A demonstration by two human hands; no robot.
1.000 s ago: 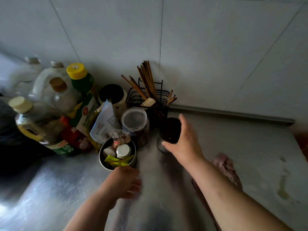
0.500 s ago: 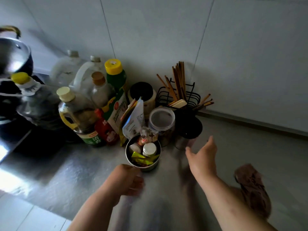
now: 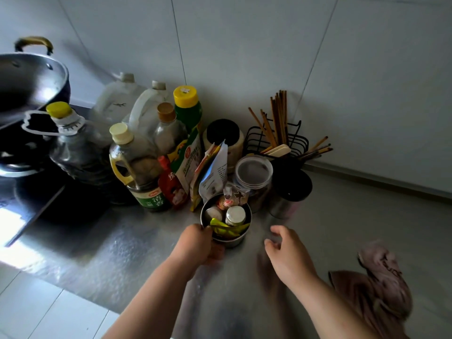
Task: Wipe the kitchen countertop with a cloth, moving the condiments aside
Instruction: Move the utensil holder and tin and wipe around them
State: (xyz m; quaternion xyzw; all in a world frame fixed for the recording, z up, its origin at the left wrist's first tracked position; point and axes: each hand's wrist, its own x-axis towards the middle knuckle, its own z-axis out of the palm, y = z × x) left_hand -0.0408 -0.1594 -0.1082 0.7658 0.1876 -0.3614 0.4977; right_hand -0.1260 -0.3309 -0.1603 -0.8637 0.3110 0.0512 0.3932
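left hand gripping cup, right hand — hovering

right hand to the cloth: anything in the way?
Nothing visible. The cloth lies crumpled on the countertop just right of the open right hand, with only bare steel between them. The bottles stand further back, and the left hand grips the metal bowl off to the left.

Left hand gripping metal cup, cloth nearby
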